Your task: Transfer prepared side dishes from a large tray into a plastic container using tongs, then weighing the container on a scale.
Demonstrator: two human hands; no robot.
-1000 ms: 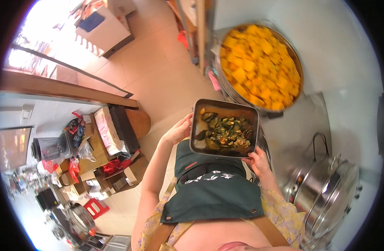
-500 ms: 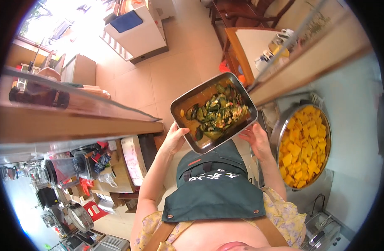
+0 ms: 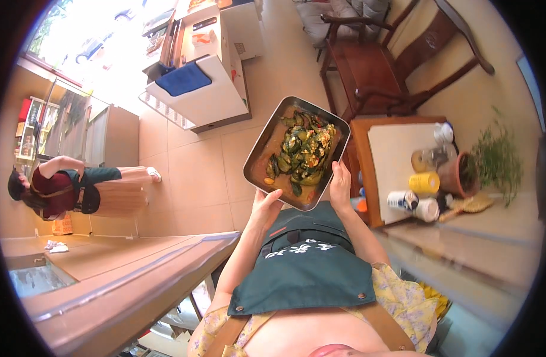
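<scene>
A rectangular metal tray (image 3: 272, 141) with a dark rim is held out in front of my apron. Inside it, cooked dark-green vegetable pieces (image 3: 303, 149) lie in brownish sauce, topped with pale chopped bits. My left hand (image 3: 266, 208) grips the near left edge, its thumb over the rim and its fingers hidden underneath. At the right edge is my right hand (image 3: 340, 185), its fingers pressed along the outer side. The tray sits slightly turned between both hands.
A wooden side table (image 3: 377, 149) at right bears bottles, a yellow can (image 3: 424, 183) and a potted plant (image 3: 463, 174). Beyond stands a wooden armchair (image 3: 362, 71). Door-frame edges (image 3: 184, 256) flank me. Far left, another person (image 3: 65, 187) stands near a white cabinet (image 3: 195, 98).
I have moved forward through the doorway with the tray. The pan of yellow cubes has mostly dropped out of sight behind my right side; another person now shows at left.
</scene>
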